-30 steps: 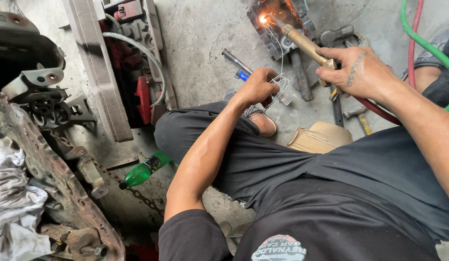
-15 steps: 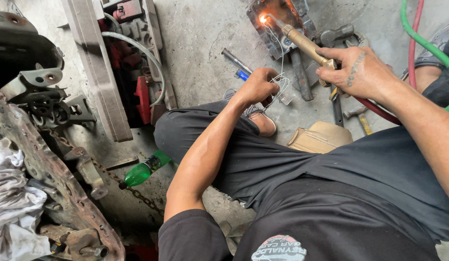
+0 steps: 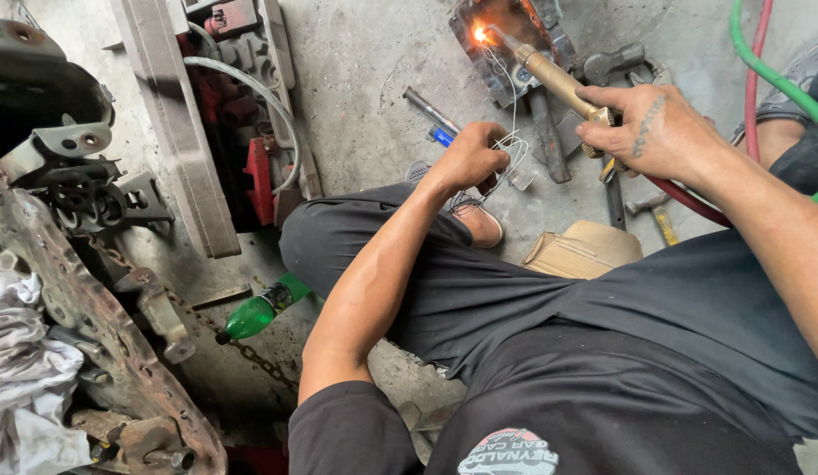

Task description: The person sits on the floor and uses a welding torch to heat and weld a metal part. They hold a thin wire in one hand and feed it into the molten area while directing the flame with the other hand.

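Brass torch (image 3: 558,81) in right hand (image 3: 651,132) grip, left hand (image 3: 470,158) pinching wire (image 3: 513,105) — green bottle (image 3: 264,308) lying nearby

Daylight, even and soft, fairly bright across concrete floor (image 3: 374,79). No hard shadows; soft shade only under bent leg (image 3: 365,255) at centre and in dark pocket at lower left. Small orange-white flame (image 3: 481,35) at top centre blooms, clips to white, casts warm glow on metal plate (image 3: 514,35) beside it. White cloth (image 3: 22,387) at lower left near overexposed. Focus sharp in middle. Wide-angle lens: straight edges bow toward upper left, forearm at right edge looks stretched. No motion blur.
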